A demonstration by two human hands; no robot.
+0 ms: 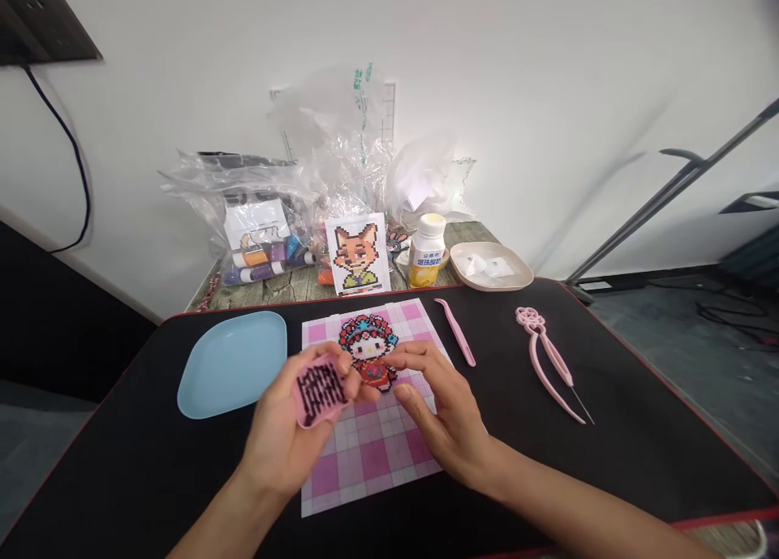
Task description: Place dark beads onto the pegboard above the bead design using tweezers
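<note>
My left hand (286,429) is closed around a small pink bead tray (299,409), tilted toward me, with rows of black beads in it. My right hand (441,409) hovers over the pegboard with fingers apart and nothing visible in them. Between the hands lies a bead figure (369,350) with a white face, a red and blue headdress and a red outfit. It rests on a pink and white checked pegboard (389,453). Right of the board lie pink curved tweezers (456,332).
A light blue tray (234,364) sits at the left. On the right lies a pink flower-handled tool (544,352) with a thin needle. Behind stand a fox pattern card (358,255), a white bottle (428,251), a cream dish (492,267) and plastic bags of bead tubes (261,251).
</note>
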